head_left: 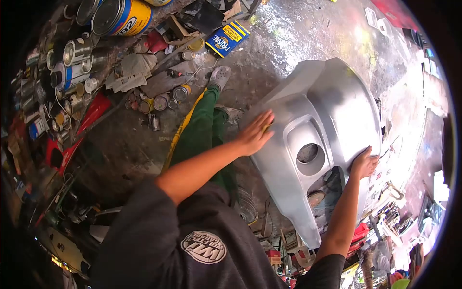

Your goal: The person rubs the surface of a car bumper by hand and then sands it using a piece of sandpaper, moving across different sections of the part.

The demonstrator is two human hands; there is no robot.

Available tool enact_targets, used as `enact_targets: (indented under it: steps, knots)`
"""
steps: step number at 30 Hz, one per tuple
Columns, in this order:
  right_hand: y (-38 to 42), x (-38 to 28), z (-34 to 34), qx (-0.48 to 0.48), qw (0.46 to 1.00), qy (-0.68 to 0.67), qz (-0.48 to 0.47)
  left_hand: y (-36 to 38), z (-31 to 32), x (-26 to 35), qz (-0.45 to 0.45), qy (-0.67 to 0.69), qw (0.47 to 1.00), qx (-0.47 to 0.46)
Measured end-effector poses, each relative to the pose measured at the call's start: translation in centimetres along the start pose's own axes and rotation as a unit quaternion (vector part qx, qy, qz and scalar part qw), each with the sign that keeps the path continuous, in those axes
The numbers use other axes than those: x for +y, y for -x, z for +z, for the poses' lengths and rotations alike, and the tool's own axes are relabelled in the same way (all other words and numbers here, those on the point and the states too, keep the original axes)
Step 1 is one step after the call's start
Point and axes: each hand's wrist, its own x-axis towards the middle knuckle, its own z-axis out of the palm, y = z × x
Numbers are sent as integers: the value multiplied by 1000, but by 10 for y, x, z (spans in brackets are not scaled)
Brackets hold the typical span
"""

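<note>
A grey car bumper (284, 108) with a round opening in a recessed pocket stands in front of me, tilted. My left hand (255, 134) lies against its left face, fingers closed over a small yellowish pad (267, 126) that is mostly hidden under them. My right hand (365, 164) is at the bumper's right edge, its fingers bent over the surface there. Below the round opening, a larger cut-out shows the floor and dark things behind it.
Several paint cans (180, 92) and papers (129, 72) crowd the left side. A blue and yellow thinner can (227, 38) lies beyond my feet. Red panels (84, 125) lean at the left. Mixed clutter (385, 231) covers the lower right.
</note>
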Motion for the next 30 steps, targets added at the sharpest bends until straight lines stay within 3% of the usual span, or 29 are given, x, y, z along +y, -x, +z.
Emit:
enact_targets:
  steps: [3, 9, 12, 15, 18, 21, 23, 27, 30]
  knots:
    - [5, -1, -1, -5, 1000, -6, 6, 15, -3, 2, -29, -12, 999, 7]
    - [3, -3, -8, -17, 1000, -17, 8, -154, 4, 35, -72, -20, 992, -105]
    - [3, -4, -8, -11, 1000, -17, 5, -138, 1, 39, -67, -10, 993, -98]
    - [5, -3, -7, -11, 1000, -18, 5, -65, -3, 45, -21, -9, 998, -57]
    - [5, -7, -11, -7, 1000, -30, 3, -79, 5, 36, -18, 12, 999, -36]
    - [4, -4, -4, 7, 1000, -17, 8, -156, 22, 33, -17, 66, 996, -58]
    - [3, -2, -4, 4, 1000, -17, 8, -167, 17, 26, -6, 108, 991, -83]
    - [6, -6, -4, 16, 1000, -20, 7, -113, -7, -6, -40, 191, 978, -72]
    - [7, -6, -7, 18, 999, -31, 6, -88, -23, -16, -73, 171, 979, -78]
